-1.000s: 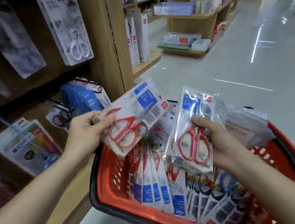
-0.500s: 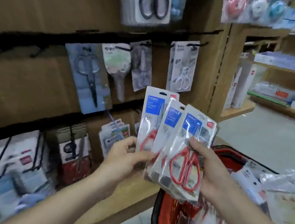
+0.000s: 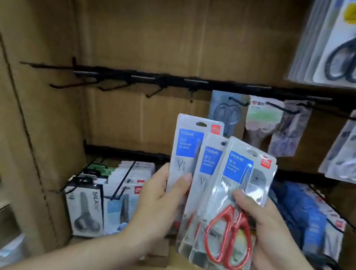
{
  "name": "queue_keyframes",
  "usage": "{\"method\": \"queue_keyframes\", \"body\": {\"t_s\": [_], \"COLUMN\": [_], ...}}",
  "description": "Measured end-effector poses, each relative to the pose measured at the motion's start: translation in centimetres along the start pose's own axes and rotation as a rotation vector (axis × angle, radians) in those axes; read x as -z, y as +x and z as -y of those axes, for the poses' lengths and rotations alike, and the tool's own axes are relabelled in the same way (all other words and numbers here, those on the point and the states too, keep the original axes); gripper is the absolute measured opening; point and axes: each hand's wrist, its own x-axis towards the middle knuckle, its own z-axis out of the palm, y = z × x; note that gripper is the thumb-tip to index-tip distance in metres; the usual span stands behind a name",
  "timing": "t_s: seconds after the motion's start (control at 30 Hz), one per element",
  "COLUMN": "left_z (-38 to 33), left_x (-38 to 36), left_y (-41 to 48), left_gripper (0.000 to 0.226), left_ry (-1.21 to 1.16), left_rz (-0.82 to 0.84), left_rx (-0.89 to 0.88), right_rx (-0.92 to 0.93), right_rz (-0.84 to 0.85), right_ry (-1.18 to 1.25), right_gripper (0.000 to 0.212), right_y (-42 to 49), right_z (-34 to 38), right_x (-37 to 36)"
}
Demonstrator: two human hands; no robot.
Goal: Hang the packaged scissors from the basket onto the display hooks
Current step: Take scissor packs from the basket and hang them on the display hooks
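Red-handled packaged scissors (image 3: 229, 235) were held fanned before the brown shelf back (image 3: 164, 30), the left hand (image 3: 158, 203) clamped on the rear pack (image 3: 186, 145), the right hand (image 3: 272, 239) gripping the front pack (image 3: 239, 171), all a little below the black display hooks (image 3: 110, 87).

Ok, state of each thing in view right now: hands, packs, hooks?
Left hand: grips the rear pack, thumb on its face.
Right hand: grips the front pack, thumb on its face.
Middle pack: held between those two, not yet hung.
Bare hooks, upper left: empty.
Hooks to the right: loaded with other scissors packs.
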Motion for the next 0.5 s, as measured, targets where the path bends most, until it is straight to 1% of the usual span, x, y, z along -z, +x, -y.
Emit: {"method": "queue_keyframes", "body": {"t_s": [0.1, 0.2, 0.23, 0.33, 0.5], "left_z": [-0.6, -0.3, -0.2, -0.3, -0.3], "left_x": [1.9, 4.6, 5.7, 8.9, 14.5], "left_y": [0.4, 1.1, 1.3, 1.8, 3.6], "left_gripper": [0.025, 0.019, 0.016, 0.016, 0.02], "left_ry": [-0.093, -0.103, -0.108, -0.13, -0.198], "left_rz": [-0.132, -0.362, -0.411, -0.475, -0.507], "left_rx": [0.002, -0.072, -0.101, -0.165, -0.163], "right_rx": [0.045, 0.112, 0.122, 0.142, 0.188], "right_rz": [0.012, 0.014, 0.023, 0.041, 0.029], "right_ry": [-0.038, -0.088, -0.104, -0.147, -0.186], "right_gripper": [0.047, 0.048, 0.048, 0.044, 0.031], "right_y": [1.3, 2.2, 2.4, 3.1, 4.7], "right_z": [-1.4, -2.9, -3.4, -4.9, -7.7], "right_x": [-3.4, -6.9, -8.1, -11.3, -16.3]}}
